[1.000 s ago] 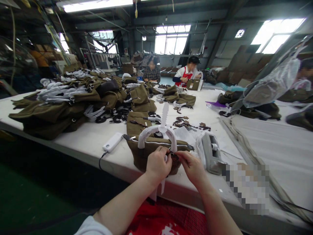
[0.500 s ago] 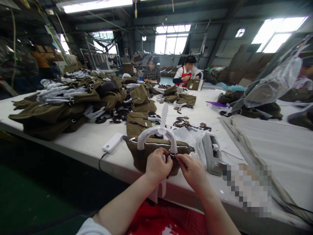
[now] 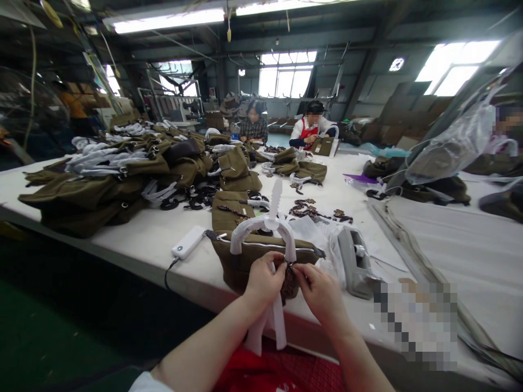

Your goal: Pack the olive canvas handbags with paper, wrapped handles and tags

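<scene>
An olive handbag [image 3: 237,267] stands at the table's front edge, its silver zip along the top and its handles [image 3: 244,233] wrapped in white. My left hand [image 3: 263,280] pinches at the base of the right end of the near handle. Just right of it, my right hand [image 3: 316,283] pinches at the same spot. Between them hangs a dark, leopard-patterned charm [image 3: 289,283], gripped by the fingertips at its upper end. White wrapping strips hang below my left hand, over the table edge. The fingers hide the exact fastening.
Piled olive bags [image 3: 102,185] cover the table's left side. Beyond my bag lie another olive bag [image 3: 229,209] and patterned charms [image 3: 304,209]. A white power bank [image 3: 188,242] with a cable sits left, a grey tape dispenser [image 3: 354,264] right. Two people [image 3: 314,130] work across the table.
My hands have dropped slightly at the handle base, and more of the patterned charm now shows between them. The view has tipped up a little. Both hands keep their pinch.
</scene>
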The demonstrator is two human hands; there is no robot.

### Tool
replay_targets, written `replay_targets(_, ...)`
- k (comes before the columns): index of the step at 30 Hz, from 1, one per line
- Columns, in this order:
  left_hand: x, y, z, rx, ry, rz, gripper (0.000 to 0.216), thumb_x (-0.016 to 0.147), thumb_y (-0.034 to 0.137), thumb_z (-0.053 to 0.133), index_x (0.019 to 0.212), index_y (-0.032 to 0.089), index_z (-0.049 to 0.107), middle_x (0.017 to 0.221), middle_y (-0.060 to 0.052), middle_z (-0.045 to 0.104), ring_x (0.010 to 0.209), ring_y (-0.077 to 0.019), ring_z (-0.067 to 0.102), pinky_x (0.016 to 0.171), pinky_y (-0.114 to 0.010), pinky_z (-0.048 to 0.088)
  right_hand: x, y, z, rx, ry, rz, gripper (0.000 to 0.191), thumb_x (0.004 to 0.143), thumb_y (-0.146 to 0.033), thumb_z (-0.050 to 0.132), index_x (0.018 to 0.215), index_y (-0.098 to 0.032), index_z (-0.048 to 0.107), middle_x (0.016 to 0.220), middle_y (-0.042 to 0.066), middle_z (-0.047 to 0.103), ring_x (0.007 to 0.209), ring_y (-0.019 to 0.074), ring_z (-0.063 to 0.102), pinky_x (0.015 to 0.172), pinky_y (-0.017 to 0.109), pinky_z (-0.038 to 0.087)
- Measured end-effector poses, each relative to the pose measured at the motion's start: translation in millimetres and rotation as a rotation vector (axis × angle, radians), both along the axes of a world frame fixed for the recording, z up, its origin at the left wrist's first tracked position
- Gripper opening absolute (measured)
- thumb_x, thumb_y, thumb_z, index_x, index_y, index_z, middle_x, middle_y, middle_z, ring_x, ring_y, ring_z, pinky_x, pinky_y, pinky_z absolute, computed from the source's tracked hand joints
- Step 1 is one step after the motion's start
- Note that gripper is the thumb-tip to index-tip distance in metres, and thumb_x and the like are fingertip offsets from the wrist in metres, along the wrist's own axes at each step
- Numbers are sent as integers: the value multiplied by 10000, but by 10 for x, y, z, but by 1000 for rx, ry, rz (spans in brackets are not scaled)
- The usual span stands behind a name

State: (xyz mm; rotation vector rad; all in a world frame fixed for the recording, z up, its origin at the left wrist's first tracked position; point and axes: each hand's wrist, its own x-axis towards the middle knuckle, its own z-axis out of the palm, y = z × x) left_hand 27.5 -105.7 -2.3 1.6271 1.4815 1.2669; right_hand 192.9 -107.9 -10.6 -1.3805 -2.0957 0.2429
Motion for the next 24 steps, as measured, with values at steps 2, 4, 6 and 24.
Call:
replay_targets(2,-8,26,-6,-16,-16,-10,146,795,198,619,920,186,694,852,-37,745,796,-180,692,793,-298,524,-9,-5,5,-13,15,-13,242,977,-293,446,942,-216,673,884,48,718,799,221,674,693,320,459)
replay_targets(4,-16,25,12,-21,1,-13,152,793,208,622,918,184,705,841,-39,750,786,-184,695,784,-303,527,-22,-9,11,-27,43,-22,244,975,-302,453,938,-218,679,885,47,723,796,222,676,690,321,463)
replay_targets(6,-26,6,44,-17,59,-16,145,807,236,619,902,185,715,840,-47,757,791,-195,702,789,-314,527,-40,-12,9,-32,71,-20,248,975,-309,454,939,-218,682,896,48,725,805,220,677,693,320,468)
replay_targets(24,-286,-20,100,20,-89,51,261,928,396,495,863,183,631,856,-76,765,797,-187,697,763,-300,497,-83,-79,54,-42,177,-30,241,948,-330,477,907,-220,687,889,68,719,826,227,662,725,336,493)
